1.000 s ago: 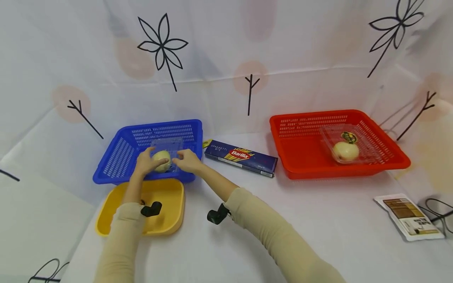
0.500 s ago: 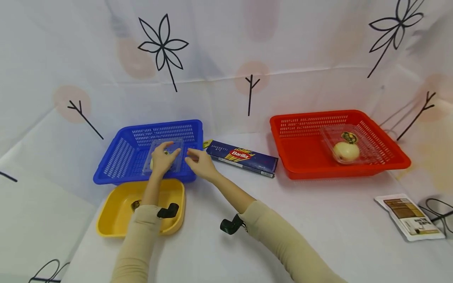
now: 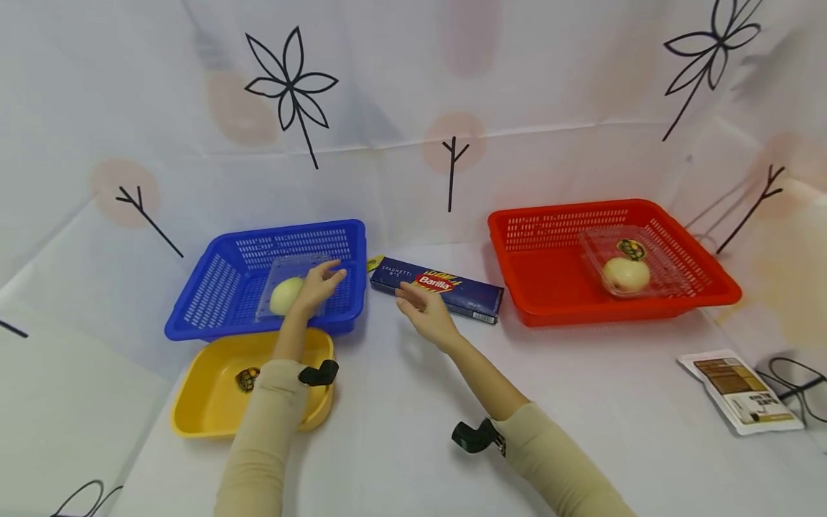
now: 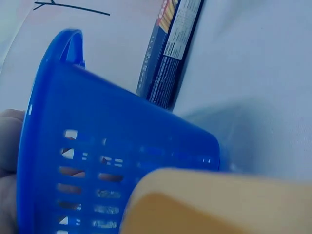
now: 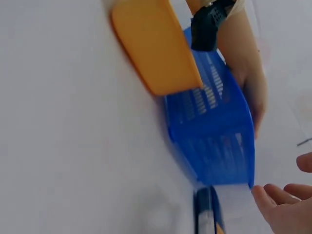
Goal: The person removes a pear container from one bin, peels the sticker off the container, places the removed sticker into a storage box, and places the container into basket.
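A pale, round onion (image 3: 286, 296) sits at a clear plastic container (image 3: 274, 269) inside the blue basket (image 3: 222, 280). My left hand (image 3: 318, 287) is over the right part of that basket, holding nothing, its fingers relaxed. The basket's wall (image 4: 107, 126) hides most of this hand in the left wrist view. In front of the navy spaghetti box (image 3: 465, 294), my right hand (image 3: 429, 316) hovers with loosely bent fingers and nothing in its grasp. The right wrist view catches its fingers (image 5: 280, 197) at the lower right edge.
A yellow tub (image 3: 207, 391) with a dark sticker inside stands before the blue basket. The red basket (image 3: 536, 273) on the right holds another clear container (image 3: 659, 266) and a second onion (image 3: 627, 275). A foil pouch (image 3: 743, 391) lies at far right.
Both hands have drawn away from the onion in the blue basket and moved right. The right hand has left the basket and come in front of the spaghetti box.
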